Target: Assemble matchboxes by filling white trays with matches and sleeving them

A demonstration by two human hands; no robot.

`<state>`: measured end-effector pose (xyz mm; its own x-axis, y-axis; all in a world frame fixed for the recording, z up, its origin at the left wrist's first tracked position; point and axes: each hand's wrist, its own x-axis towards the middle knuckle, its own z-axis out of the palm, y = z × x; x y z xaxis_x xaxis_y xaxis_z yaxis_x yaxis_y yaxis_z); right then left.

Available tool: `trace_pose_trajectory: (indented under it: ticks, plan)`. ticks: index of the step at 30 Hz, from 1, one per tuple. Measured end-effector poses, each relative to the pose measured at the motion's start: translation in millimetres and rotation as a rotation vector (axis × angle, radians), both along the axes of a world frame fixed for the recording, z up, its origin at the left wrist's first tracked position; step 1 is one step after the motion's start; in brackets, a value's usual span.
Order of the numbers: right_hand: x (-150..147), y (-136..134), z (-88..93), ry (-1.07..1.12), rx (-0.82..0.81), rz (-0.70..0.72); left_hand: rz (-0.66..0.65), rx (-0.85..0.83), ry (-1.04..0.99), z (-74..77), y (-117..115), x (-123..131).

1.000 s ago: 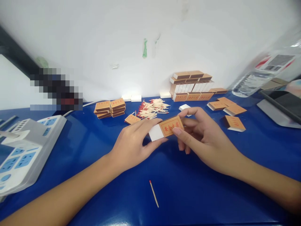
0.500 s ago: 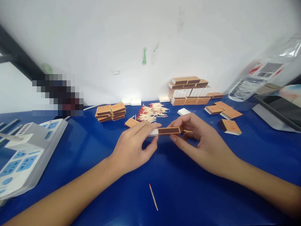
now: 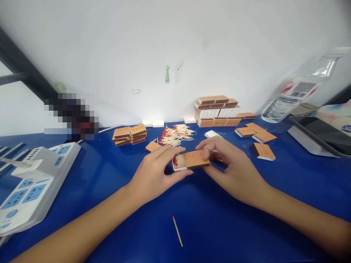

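Near the middle of the blue worktop (image 3: 219,226), the left hand (image 3: 153,175) and right hand (image 3: 233,170) both gripped the matchbox (image 3: 192,160), now turned face-up from its edge-on position, its tray part-open and showing red match heads.

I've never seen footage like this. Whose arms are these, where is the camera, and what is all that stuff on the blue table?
There is no machine here: a person wears a camera on the head, looking down at their own two bare hands. The left hand and the right hand together hold a matchbox, its tray slid partly out so the red match tips show. On the blue table lie a loose match near the viewer, a pile of matches, a stack of matchboxes and a bigger stack against the wall. A power strip sits at the left, a plastic bottle at the right.
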<state>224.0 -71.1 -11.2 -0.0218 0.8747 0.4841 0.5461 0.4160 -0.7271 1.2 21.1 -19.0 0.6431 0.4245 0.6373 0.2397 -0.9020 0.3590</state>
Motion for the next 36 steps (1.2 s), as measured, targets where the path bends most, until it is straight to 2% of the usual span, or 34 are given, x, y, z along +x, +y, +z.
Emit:
trace_pose_trajectory:
  ticks: [5,7,9,12,19,22,25,33,36]
  plan:
    - [-0.5,1.3,-1.6,0.137,-0.011,-0.069,0.012,-0.163,-0.121,2.2,0.1,1.8]
    - [-4.7,-2.0,-1.4,0.199,-0.031,-0.049,0.040,-0.182,-0.166,4.0,-1.3,2.0]
    - [-11.8,-7.9,-1.2,0.161,-0.082,0.017,0.062,-0.193,-0.197,6.3,-4.4,2.0]
    - [-22.7,-15.9,-2.4,-0.025,-0.196,0.102,0.036,-0.222,-0.195,9.8,-11.2,1.7]
    - [-23.0,-13.2,-5.1,-0.024,-0.080,0.058,-0.025,-0.207,-0.184,11.3,-18.8,1.2]
    - [-22.6,-12.2,-5.6,-0.079,-0.141,0.129,-0.053,-0.191,-0.150,7.9,-19.2,1.4]
    - [-23.9,-11.6,-6.2,-0.064,-0.186,0.137,-0.047,-0.203,-0.132,6.4,-19.9,1.1]
    - [-26.5,-15.6,-2.4,-0.093,-0.136,0.180,-0.153,-0.042,-0.096,8.1,-21.7,0.0]
    - [-24.0,-13.3,-1.6,-0.124,-0.104,0.173,-0.159,0.072,-0.054,8.8,-16.9,-0.5]
